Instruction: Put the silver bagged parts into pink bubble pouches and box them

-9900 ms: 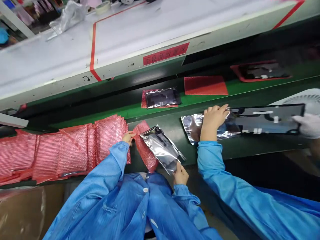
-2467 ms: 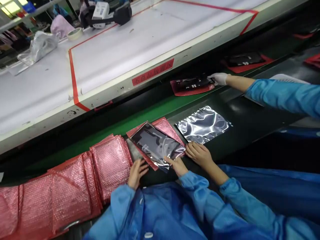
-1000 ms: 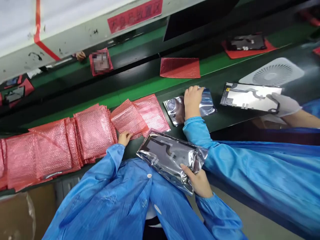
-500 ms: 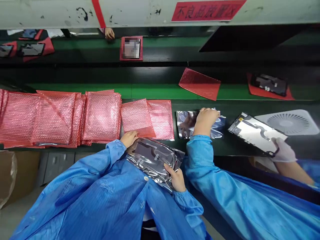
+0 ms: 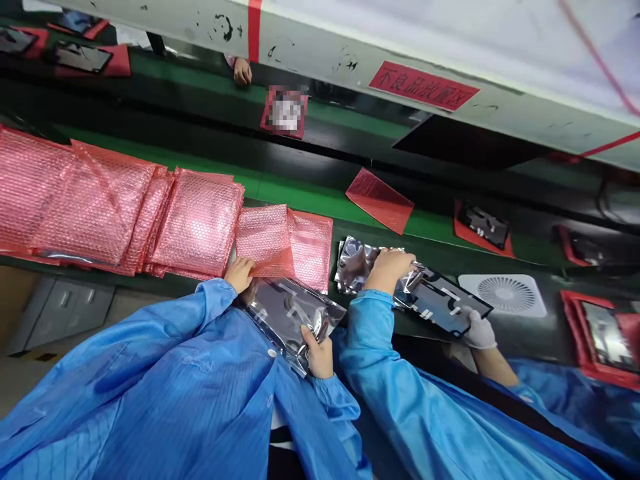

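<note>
My right hand (image 5: 318, 352) grips the near end of a shiny silver bag (image 5: 290, 313) with a dark flat part inside, held close to my chest. Its far end points at the pink bubble pouch (image 5: 264, 235) whose near edge my left hand (image 5: 239, 273) pinches. A second pink pouch (image 5: 311, 245) lies under it on the bench edge. Both my sleeves are blue.
Overlapping pink bubble pouches (image 5: 100, 200) line the bench to the left. A co-worker's bare hand (image 5: 389, 268) holds another silver bag (image 5: 357, 265) while their gloved hand (image 5: 479, 329) slides a dark panel (image 5: 443, 308) into it. Red trays (image 5: 483, 227) ride the green belt (image 5: 300, 193); a white fan (image 5: 505, 293) lies right.
The view swung left and tilted. My right hand brought the silver bag closer to my left hand and the pink pouch. The co-worker's gloved hand moved the dark panel into their silver bag.
</note>
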